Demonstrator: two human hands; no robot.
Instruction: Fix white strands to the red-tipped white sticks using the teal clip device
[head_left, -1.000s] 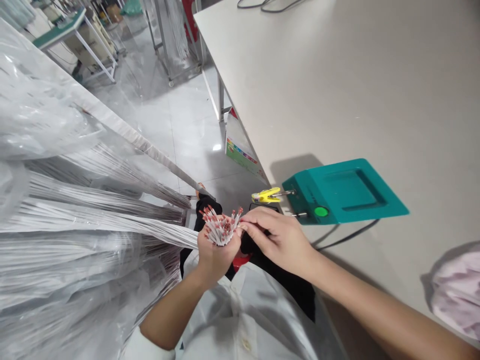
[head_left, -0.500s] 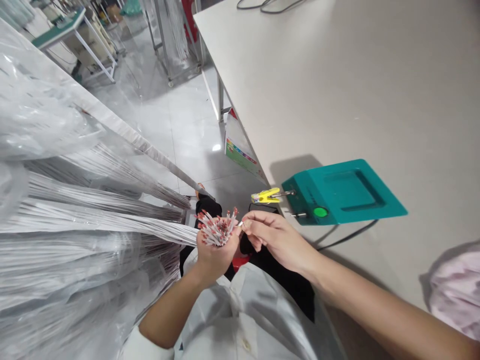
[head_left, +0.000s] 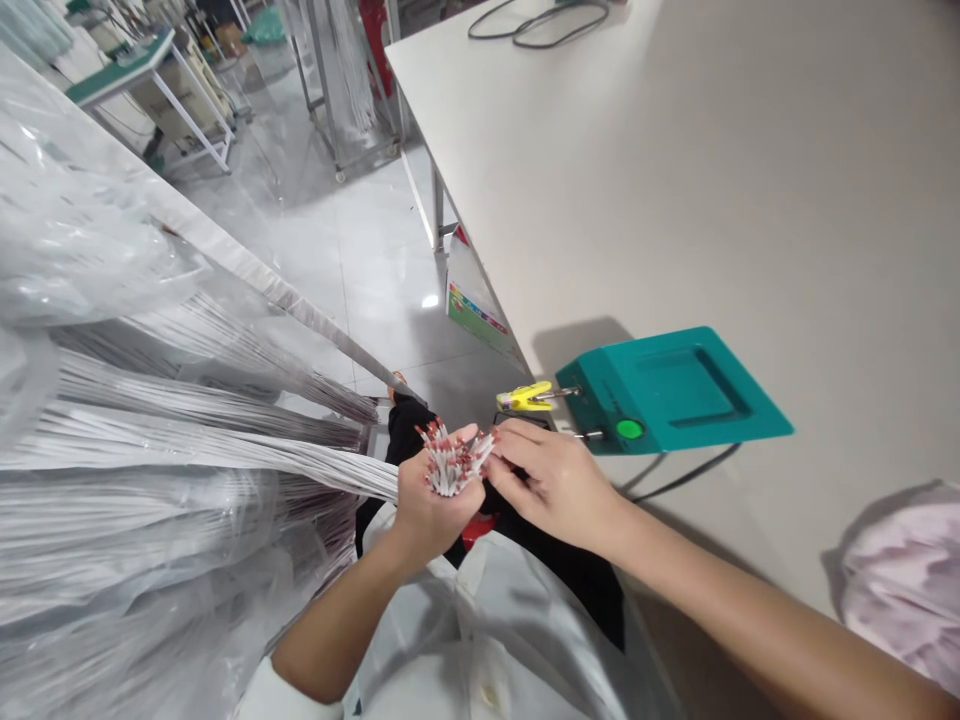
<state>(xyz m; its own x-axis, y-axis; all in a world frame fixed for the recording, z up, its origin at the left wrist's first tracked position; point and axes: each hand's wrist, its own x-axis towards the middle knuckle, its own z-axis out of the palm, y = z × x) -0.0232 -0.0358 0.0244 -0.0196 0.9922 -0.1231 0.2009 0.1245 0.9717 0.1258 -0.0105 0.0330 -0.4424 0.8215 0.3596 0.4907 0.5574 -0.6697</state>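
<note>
My left hand (head_left: 426,505) is closed around a bundle of thin white wires with red-tipped ends (head_left: 452,461), which fan out above my fist. The long wires (head_left: 225,440) run off to the left under clear plastic. My right hand (head_left: 551,480) touches the bundle's right side, its fingertips pinched at the red tips; I cannot tell if it grips a single wire. Just beyond my right hand a teal box with a green button (head_left: 667,390) sits at the table's near edge, with a yellow clip (head_left: 527,397) on a probe at its left side.
The pale table (head_left: 675,180) stretches away to the right, with black cables (head_left: 540,20) at its far end. A pinkish cloth (head_left: 900,580) lies at the right edge. Racks and a green-topped bench (head_left: 120,60) stand on the shiny floor (head_left: 337,230). A coloured carton (head_left: 476,310) sits under the table.
My right hand has moved back against the bundle after drawing slightly away, its fingers now on the red tips. My left hand has kept hold and barely shifted.
</note>
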